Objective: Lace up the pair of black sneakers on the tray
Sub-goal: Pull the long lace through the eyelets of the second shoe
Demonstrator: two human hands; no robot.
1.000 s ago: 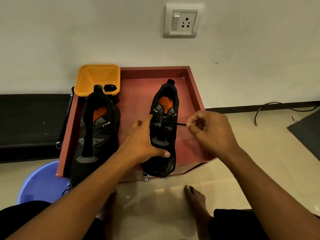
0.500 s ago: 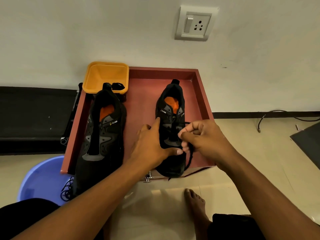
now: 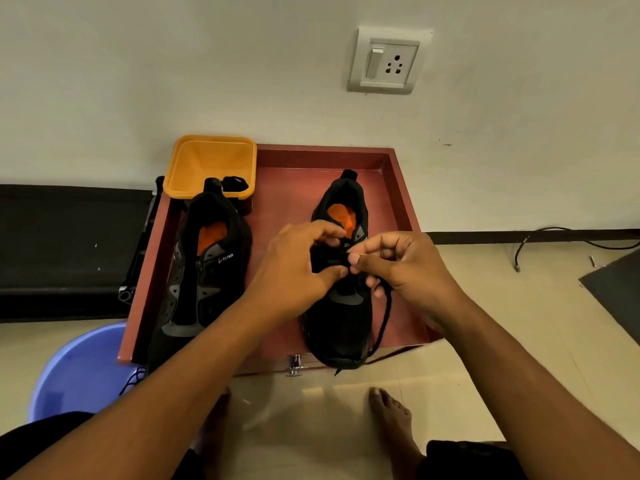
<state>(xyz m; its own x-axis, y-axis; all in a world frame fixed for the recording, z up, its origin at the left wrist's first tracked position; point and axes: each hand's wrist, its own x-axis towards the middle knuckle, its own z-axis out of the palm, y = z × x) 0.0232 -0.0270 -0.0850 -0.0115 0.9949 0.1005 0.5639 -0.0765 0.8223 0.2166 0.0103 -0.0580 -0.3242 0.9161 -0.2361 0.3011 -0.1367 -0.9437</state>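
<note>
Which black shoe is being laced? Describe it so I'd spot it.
In the red tray against the wall, skip the left sneaker beside the yellow tub; take the right sneaker. Only it has the left hand and right hand on it, a lace trailing past its toe.

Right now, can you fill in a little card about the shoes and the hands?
tray: red, holds both black sneakers
left sneaker: looks unlaced, untouched
right sneaker: being laced
left hand: grips right sneaker's upper
right hand: pinches the black lace, whose loose end hangs past the toe
orange tub: far left corner, something black inside
</note>
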